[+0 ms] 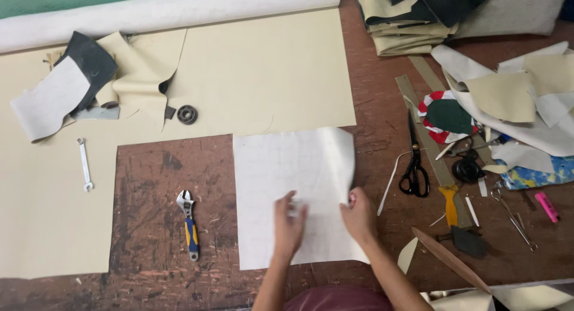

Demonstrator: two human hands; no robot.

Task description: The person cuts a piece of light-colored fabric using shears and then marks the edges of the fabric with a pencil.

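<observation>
Left hand (289,226) lies flat, fingers spread, on white rectangular sheet (287,173) at worktop (155,185) centre; right hand (359,214) fingers pinch sheet's right edge, lifting it. Black scissors (414,164) lie right.

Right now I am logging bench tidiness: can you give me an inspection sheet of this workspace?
Surface: worn brown table, partly under a cream sheet.
Job's things: white sheet, right edge curled up.
Clutter: adjustable wrench, small spanner, scissors, fabric scraps.
Hands: left hand flat on the sheet; right hand, fingers lifting its edge.
Cables: nothing seen.
Surroundings: pale roll, folded fabric stack.
</observation>
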